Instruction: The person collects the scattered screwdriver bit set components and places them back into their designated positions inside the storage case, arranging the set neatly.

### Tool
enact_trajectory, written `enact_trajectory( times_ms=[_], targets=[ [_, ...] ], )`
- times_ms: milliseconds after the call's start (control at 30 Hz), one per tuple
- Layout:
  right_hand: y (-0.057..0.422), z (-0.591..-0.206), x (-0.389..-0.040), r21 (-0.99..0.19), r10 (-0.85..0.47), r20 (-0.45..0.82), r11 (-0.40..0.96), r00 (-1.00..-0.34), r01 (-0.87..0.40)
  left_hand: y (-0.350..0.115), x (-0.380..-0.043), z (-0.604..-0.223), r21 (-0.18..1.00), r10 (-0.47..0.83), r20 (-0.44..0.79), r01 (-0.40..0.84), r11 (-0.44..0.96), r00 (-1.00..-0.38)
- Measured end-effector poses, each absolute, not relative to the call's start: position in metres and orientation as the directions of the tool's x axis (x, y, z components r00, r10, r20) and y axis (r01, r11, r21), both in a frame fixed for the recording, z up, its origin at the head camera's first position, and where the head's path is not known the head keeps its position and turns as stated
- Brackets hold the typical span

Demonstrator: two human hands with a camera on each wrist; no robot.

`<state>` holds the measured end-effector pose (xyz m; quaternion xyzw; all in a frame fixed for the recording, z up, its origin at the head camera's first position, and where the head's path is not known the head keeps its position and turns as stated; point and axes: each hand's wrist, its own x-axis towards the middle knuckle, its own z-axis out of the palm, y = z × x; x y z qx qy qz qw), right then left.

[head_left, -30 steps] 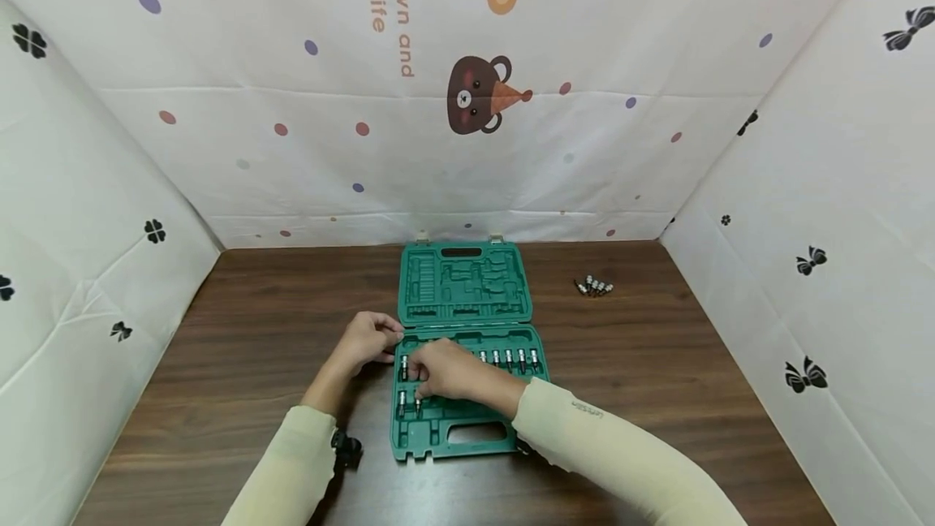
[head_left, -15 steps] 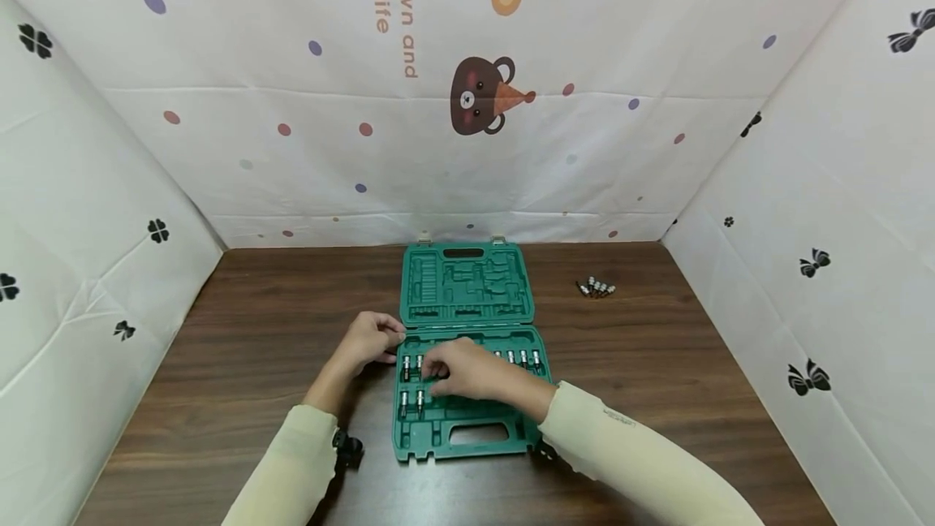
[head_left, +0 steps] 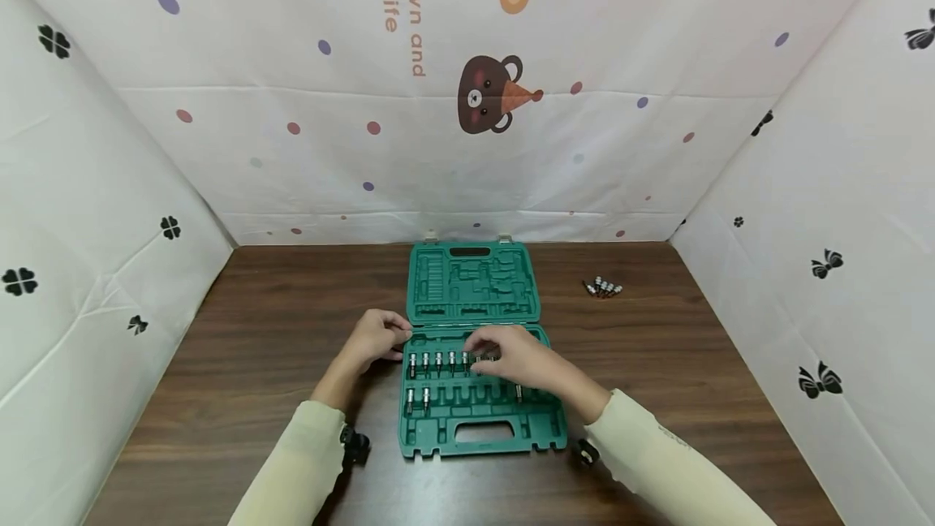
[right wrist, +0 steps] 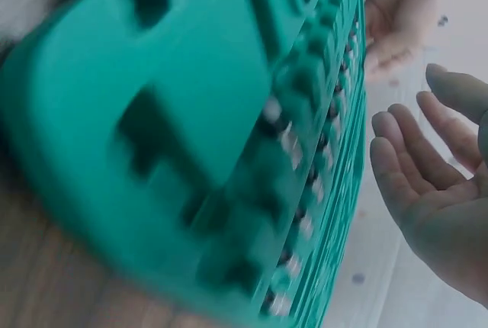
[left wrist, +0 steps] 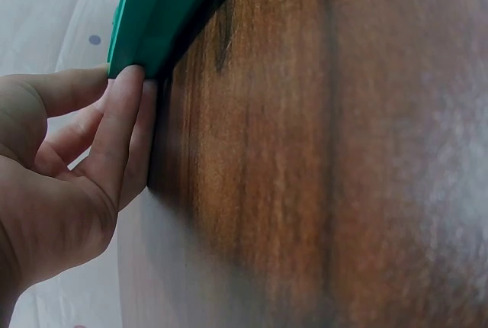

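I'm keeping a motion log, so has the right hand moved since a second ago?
Yes: in the head view, the right hand has shifted rightward along the green case, from its left side to around its middle.

The green case lies open, holding silver-topped bits.

1. Under the right hand, against the left hand: green case.
2. Between the hands: silver-and-black bits.
3. Below both: dark brown, wood-grained table.
4. Behind both: pale cream sleeves.
5. Beyond them: white backdrop, red and purple dots, brown bear.
6. Right of the right hand: white sheet, black bows.
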<state>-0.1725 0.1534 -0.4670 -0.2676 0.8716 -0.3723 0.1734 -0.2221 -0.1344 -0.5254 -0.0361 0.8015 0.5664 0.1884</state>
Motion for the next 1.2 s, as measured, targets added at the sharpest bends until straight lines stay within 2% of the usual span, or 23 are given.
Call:
enact_trajectory(
  times_ms=[267,633,800,1033,1200],
  targets=[
    [0.194,-0.465,-0.180,-0.750,-0.485,-0.030,0.589,-0.874,-0.301,-0.134,-0.223,-0.527,0.894,0.153,-0.351,-0.281,0.350,-0.924],
    [0.242,-0.474,-0.195,-0.729,-0.259,0.055,0.650,-0.964,-0.216,-0.134,-0.223,-0.526,0.889,0.146,-0.366,-0.299,0.347,-0.919],
    [0.258,-0.481,-0.201,-0.725,-0.177,0.079,0.665,-0.981,-0.178,-0.133,-0.222,-0.525,0.888,0.145,-0.372,-0.307,0.342,-0.917],
    [0.285,-0.493,-0.214,-0.660,-0.086,0.156,0.733,-0.984,-0.168,-0.133,-0.222,-0.524,0.887,0.139,-0.367,-0.301,0.350,-0.920],
    [0.301,-0.500,-0.223,-0.634,-0.044,0.155,0.762,-0.987,-0.133,-0.134,-0.223,-0.524,0.890,0.144,-0.361,-0.294,0.347,-0.921]
  ],
)
